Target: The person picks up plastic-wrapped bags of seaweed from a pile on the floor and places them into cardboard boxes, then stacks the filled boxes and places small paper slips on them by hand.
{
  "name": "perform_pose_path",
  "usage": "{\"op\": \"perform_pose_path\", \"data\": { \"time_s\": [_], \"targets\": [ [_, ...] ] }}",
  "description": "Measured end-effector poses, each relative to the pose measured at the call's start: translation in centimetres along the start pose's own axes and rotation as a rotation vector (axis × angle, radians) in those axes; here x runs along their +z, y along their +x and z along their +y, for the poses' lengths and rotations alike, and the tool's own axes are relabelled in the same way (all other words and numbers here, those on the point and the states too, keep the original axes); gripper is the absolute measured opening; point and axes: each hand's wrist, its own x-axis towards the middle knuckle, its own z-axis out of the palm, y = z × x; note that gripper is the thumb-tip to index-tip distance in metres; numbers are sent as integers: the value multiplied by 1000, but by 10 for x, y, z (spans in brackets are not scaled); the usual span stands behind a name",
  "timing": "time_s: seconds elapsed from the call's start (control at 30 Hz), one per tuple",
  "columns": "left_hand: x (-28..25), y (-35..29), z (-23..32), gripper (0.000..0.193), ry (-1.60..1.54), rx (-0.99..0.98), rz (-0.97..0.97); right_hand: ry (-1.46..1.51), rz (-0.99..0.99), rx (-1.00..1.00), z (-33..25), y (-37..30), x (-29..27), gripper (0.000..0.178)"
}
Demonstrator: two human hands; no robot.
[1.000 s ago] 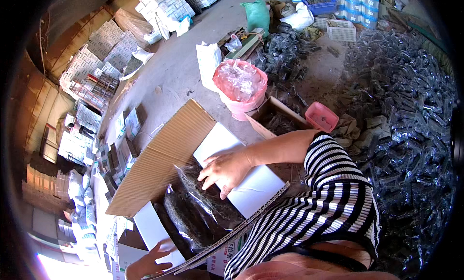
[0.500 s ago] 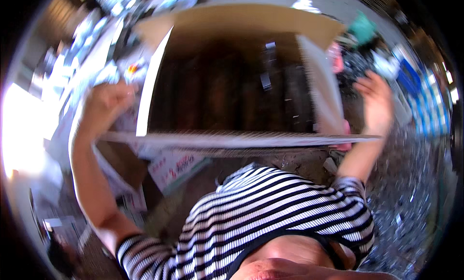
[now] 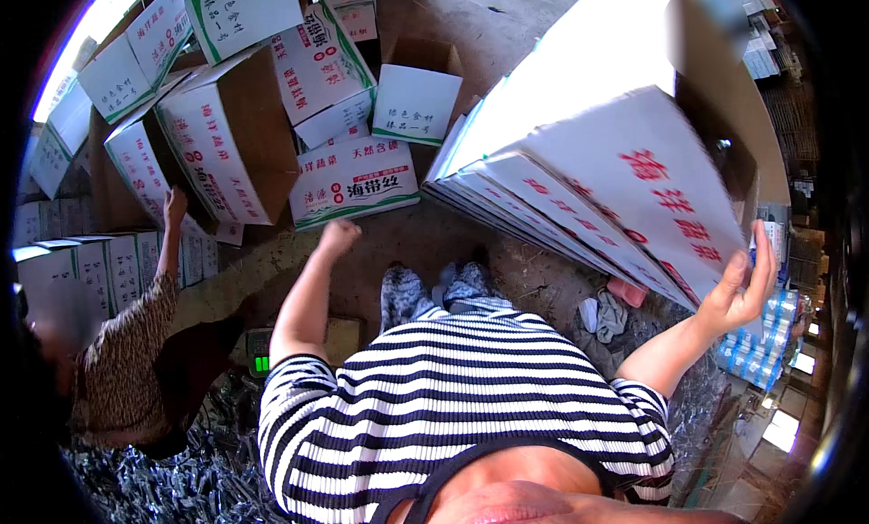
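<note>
Right hand [image 3: 738, 293], at four o'clock, holds one cardboard carton [image 3: 625, 176]; left hand [image 3: 337, 237] is one closed, empty fist.

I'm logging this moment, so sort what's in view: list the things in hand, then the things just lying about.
In hand:
- right hand, gripping the edge of a large white carton with red lettering
- left hand, closed and empty, beside the carton

Lying about:
- stacked printed boxes
- green-lit scale
- rag
- co-worker's hand on a box
</note>
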Motion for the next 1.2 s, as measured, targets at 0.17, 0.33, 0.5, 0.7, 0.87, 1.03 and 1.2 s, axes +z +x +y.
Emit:
{"op": "perform_pose_path", "data": {
  "time_s": [0.17, 0.33, 0.5, 0.7, 0.87, 1.03, 1.2],
  "targets": [
    [69, -19, -74, 30, 140, -235, -343, -87, 315, 82, 8, -15, 37, 45],
    [88, 48, -67, 27, 180, -53, -207, -72, 448, 137, 35, -27, 40, 51],
    [66, 184, 11, 43, 298, 232, 58, -305, 604, 268, 2, -25, 72, 49],
    [37, 342, 168, 59, 423, 481, 276, -645, 480, 144, -2, -27, 71, 52],
    [37, 417, 201, 58, 676, 574, 542, -616, 483, 168, 3, -39, 78, 51],
    [61, 431, 169, 28, 1009, 414, 208, -624, 471, 151, -2, -37, 70, 50],
    [19, 380, 164, 17, 793, 601, 211, -587, 455, 203, 18, -40, 59, 50]
  ]
}}
